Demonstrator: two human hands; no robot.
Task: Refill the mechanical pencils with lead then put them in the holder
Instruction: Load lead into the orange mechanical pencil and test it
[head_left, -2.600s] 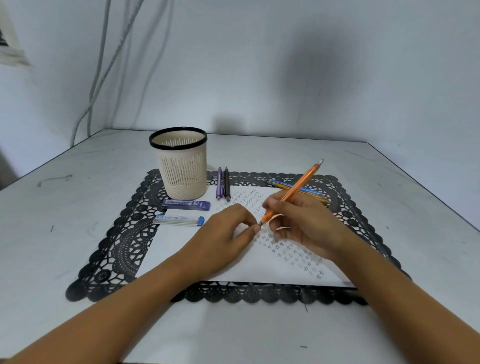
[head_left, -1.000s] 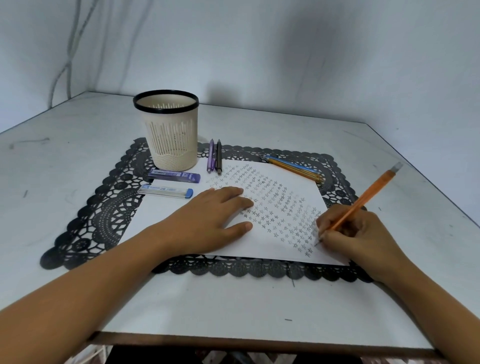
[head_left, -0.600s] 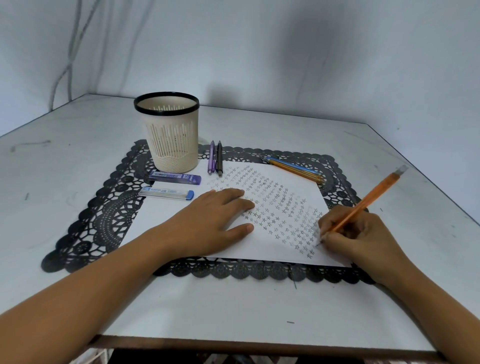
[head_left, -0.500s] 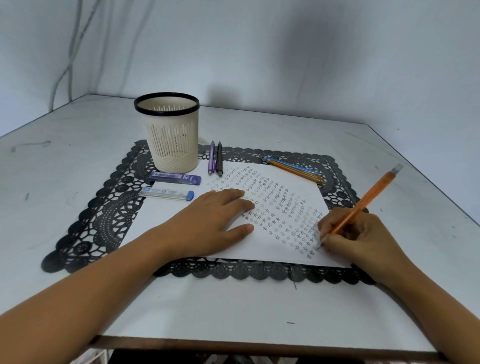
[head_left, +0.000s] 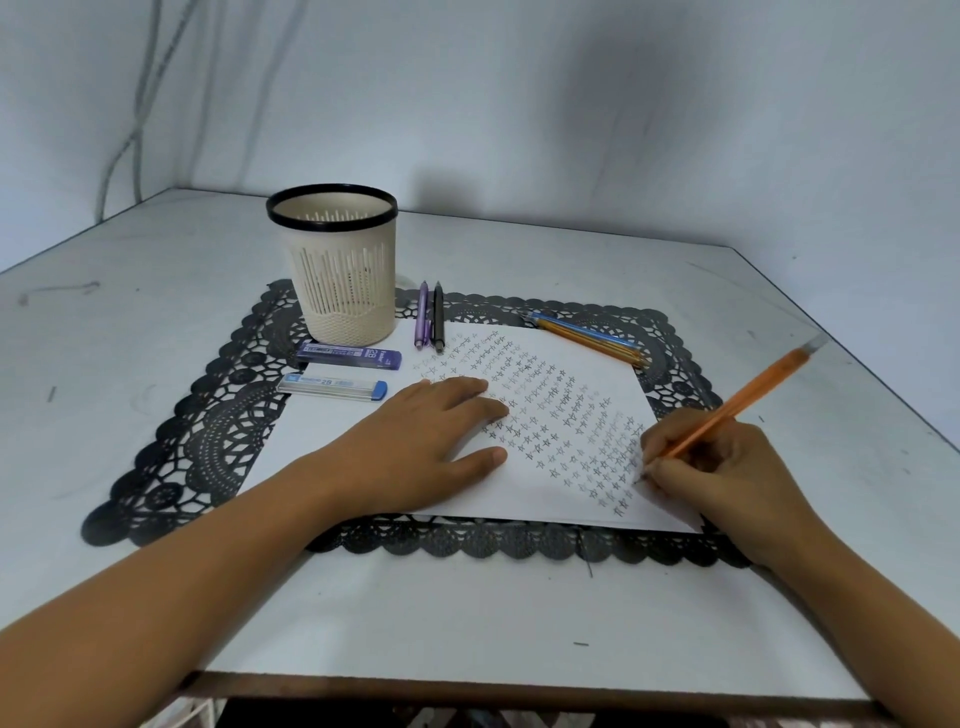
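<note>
My right hand (head_left: 722, 467) grips an orange mechanical pencil (head_left: 753, 389), its tip down on the white paper (head_left: 587, 379) near the sheet's right edge. My left hand (head_left: 431, 447) rests flat on the paper, fingers straight. A cream holder with a black rim (head_left: 340, 265) stands at the back left of the black lace mat (head_left: 208, 431). A purple pencil (head_left: 422, 317) and a black pencil (head_left: 439, 317) lie side by side right of the holder. Orange and blue pencils (head_left: 587, 335) lie at the mat's back right. Two lead cases, purple (head_left: 348, 356) and blue-capped clear (head_left: 332, 387), lie in front of the holder.
The paper is covered with several rows of small pencilled marks. The white table (head_left: 519, 613) ends close in front of me and at the right. A wall stands behind, with cables (head_left: 130, 135) hanging at the back left.
From the paper's middle, my right hand has carried the orange pencil to the sheet's right edge and marks there. My left hand has flattened on the paper. My view has tilted down.
</note>
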